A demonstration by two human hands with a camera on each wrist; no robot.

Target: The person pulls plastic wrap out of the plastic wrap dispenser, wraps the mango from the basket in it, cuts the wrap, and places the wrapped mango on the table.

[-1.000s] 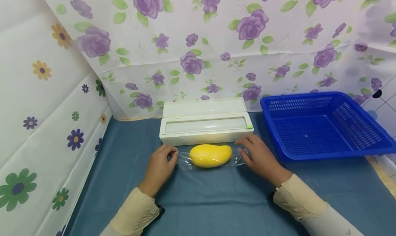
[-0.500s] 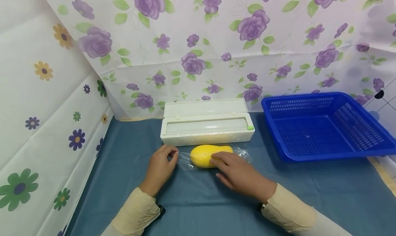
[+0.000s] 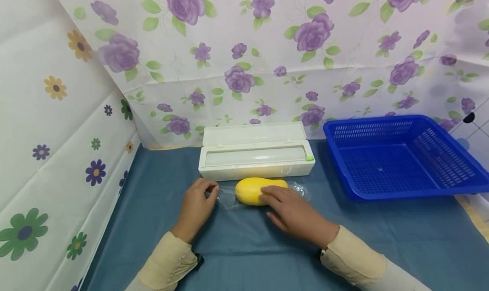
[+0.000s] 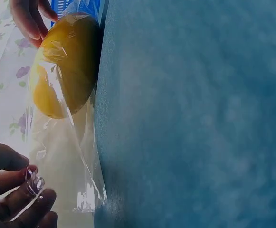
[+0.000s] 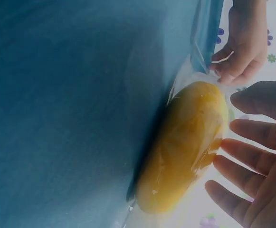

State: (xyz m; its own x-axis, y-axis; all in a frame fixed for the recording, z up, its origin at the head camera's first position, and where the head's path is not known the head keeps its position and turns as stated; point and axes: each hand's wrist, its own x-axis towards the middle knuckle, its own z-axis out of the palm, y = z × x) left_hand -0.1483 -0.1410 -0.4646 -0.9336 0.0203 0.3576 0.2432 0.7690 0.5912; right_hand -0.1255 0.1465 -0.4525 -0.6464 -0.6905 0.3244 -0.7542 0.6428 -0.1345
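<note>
A yellow mango lies on the blue cloth, wrapped in clear plastic wrap that trails out at both ends. My left hand pinches the wrap's left end between thumb and fingers; the left wrist view shows a bunched bit of film at those fingertips. Over the mango's right half is my right hand, its fingers extended and fingertips at the fruit's surface. In the right wrist view those fingers are spread and nearly straight. Part of the mango's narrow end is hidden under this hand in the head view.
Just behind the mango stands a white wrap dispenser, lid raised, with a roll inside and a green slider at its right end. A blue plastic basket sits at the right. Flowered sheets hang behind and at left.
My right hand has moved left from the wrap's right end onto the mango, then stayed there. The left hand keeps its pinch on the wrap, almost unmoved.
</note>
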